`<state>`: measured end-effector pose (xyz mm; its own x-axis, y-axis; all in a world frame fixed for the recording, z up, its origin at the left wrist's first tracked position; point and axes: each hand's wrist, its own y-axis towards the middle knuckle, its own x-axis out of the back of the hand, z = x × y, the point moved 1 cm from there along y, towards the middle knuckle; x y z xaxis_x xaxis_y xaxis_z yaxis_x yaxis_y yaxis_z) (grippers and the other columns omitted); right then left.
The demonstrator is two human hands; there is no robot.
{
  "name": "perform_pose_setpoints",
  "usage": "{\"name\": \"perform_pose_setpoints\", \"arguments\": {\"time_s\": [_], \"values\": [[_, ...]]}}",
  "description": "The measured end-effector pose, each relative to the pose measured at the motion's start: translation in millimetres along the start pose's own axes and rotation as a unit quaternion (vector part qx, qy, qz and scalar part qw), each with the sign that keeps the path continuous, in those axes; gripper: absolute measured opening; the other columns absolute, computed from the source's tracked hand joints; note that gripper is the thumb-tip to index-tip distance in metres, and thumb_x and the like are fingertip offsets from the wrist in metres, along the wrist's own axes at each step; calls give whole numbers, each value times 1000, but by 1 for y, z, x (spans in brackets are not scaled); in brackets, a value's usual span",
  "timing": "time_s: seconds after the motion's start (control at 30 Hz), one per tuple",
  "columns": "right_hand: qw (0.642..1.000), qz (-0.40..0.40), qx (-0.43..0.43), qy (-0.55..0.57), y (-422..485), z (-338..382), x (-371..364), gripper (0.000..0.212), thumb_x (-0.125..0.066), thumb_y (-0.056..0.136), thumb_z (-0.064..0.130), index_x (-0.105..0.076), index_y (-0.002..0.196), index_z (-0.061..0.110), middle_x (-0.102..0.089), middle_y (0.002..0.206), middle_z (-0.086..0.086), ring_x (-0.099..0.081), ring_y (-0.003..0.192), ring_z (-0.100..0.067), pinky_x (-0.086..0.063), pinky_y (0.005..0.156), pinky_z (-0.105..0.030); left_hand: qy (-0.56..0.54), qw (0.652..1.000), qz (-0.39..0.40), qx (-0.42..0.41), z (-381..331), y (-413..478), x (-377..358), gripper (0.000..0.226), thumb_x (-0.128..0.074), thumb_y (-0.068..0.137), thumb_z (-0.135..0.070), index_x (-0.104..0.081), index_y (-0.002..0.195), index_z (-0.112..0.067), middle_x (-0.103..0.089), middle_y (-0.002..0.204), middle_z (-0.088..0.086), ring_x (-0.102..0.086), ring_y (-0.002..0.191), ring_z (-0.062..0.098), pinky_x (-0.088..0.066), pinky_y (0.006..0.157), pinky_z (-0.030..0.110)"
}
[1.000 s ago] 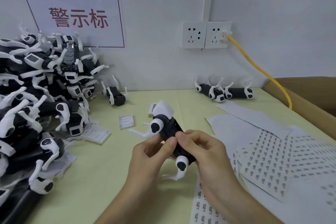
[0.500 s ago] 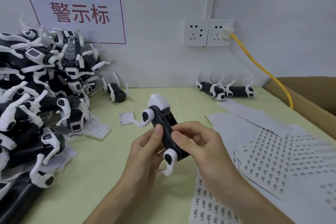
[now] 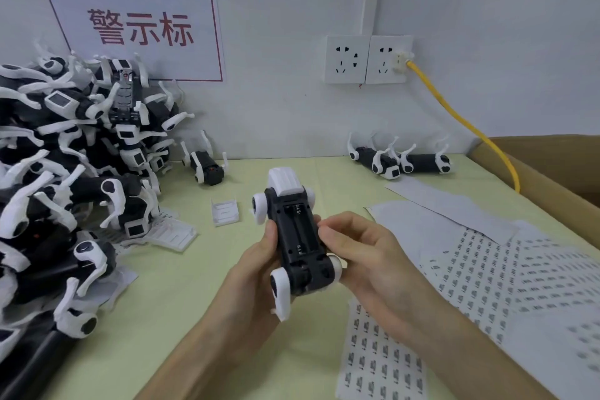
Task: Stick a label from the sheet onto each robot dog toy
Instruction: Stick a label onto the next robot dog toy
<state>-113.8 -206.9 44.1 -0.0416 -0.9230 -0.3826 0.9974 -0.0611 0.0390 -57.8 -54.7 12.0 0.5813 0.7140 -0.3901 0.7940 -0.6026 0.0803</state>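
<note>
Your left hand [image 3: 256, 273] and right hand [image 3: 360, 253] curl their fingers around the black plastic robot dog toy with white legs [image 3: 297, 237], belly up above the pale green table [image 3: 168, 312]. Whether a label is stuck on it, I cannot tell. Right of this toy lie the white label sheets [image 3: 487, 273]; two toys [image 3: 399, 162] behind it; left, a large pile [image 3: 65, 178] waits, so much work probably remains. Open room is just left of the toy.
</note>
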Motion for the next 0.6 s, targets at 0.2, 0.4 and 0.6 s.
{"name": "perform_pose_setpoints", "arguments": {"time_s": [0.2, 0.4, 0.6], "values": [[961, -82, 162, -210, -3, -6, -2, 32, -65, 98, 19, -75, 112, 45, -65, 90, -3, -65, 88, -18, -55, 87, -26, 2, 1000, 7, -18, -1, -3, -7, 52, -47, 98, -52, -71, 128, -17, -65, 139, 16, -60, 132, 35, -53, 105, 36], [946, -76, 212, -233, -6, -8, -9, 40, -67, 94, 5, -77, 113, 39, -58, 80, 12, -60, 81, -2, -48, 72, -9, 3, 1000, 14, -23, 0, -5, -10, 52, -47, 99, -49, -68, 134, -17, -63, 139, 22, -58, 133, 42, -58, 96, 36], [944, -137, 227, -198, -8, -7, -8, 19, -80, 82, 2, -84, 84, 21, -73, 80, 0, -71, 78, -11, -52, 66, -13, -6, 999, -7, -31, 4, -6, -9, 57, -52, 95, -51, -68, 130, -10, -63, 135, 28, -58, 131, 44, -50, 109, 49]]}}
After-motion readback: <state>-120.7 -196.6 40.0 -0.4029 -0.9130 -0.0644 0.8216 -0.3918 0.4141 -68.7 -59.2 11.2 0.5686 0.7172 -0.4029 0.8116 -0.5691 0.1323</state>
